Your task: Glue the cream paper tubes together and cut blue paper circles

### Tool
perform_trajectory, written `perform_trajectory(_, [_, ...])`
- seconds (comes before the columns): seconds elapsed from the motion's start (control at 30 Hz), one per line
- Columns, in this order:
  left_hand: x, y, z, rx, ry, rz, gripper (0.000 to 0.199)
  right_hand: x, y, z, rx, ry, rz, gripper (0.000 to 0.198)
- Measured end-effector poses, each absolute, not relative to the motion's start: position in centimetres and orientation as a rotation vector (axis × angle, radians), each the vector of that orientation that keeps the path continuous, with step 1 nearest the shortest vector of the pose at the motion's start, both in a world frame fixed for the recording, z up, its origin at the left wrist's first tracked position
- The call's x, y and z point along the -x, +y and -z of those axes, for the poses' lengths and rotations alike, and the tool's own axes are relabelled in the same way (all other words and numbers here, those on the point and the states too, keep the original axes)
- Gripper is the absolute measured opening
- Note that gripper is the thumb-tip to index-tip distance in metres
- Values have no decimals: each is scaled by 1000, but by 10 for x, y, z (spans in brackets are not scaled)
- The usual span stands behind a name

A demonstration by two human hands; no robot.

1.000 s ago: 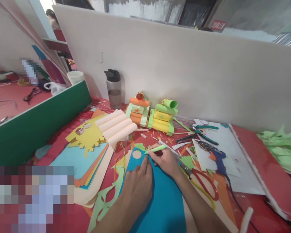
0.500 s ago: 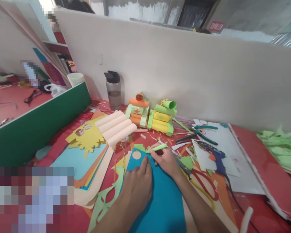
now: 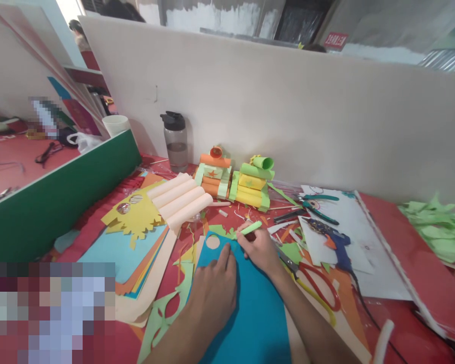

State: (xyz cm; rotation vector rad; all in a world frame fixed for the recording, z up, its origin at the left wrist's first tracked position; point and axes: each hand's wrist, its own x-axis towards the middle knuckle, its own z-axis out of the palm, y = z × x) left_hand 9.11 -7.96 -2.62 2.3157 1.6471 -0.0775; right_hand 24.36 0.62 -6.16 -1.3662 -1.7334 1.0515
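A sheet of blue paper (image 3: 258, 308) with a round hole near its top left corner lies before me. My left hand (image 3: 214, 288) rests flat on it, index finger stretched toward the top edge. My right hand (image 3: 260, 247) is closed around a light green pen (image 3: 251, 228), whose tip meets the paper's top edge close to my left fingertips. The exact mark under the tip is hidden. To the right of my right wrist lie scissors (image 3: 320, 288) with red and yellow handles.
Behind stand two rolled-paper models (image 3: 214, 174) and a water bottle (image 3: 175, 144). On the left are stacked coloured papers (image 3: 125, 253) and pale paper rolls (image 3: 182, 199). Pliers (image 3: 320, 210), a blue glue gun (image 3: 339, 245) with a cord and green scraps (image 3: 436, 227) lie on the right.
My right hand and the pen have shifted slightly, with the pen now tilted up more. My left hand stays on the blue paper. The whole view has moved a little.
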Motion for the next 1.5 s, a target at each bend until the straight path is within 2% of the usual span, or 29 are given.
perform_trajectory(0.67, [-90,-78,26,-2325,1655,89,46,-243,6,58,1381,-1759,-1065,18])
perform_trajectory(0.8, [-90,-78,25,-2325,1661,104,45,-244,7,59,1377,-1812,-924,19])
perform_trajectory(0.93, [-91,-78,25,-2341,1660,115,46,-244,6,59,1384,-1786,-1015,16])
perform_trajectory(1.5, [-91,-79,27,-2350,1691,48,46,-242,5,54,1361,-1827,-894,16])
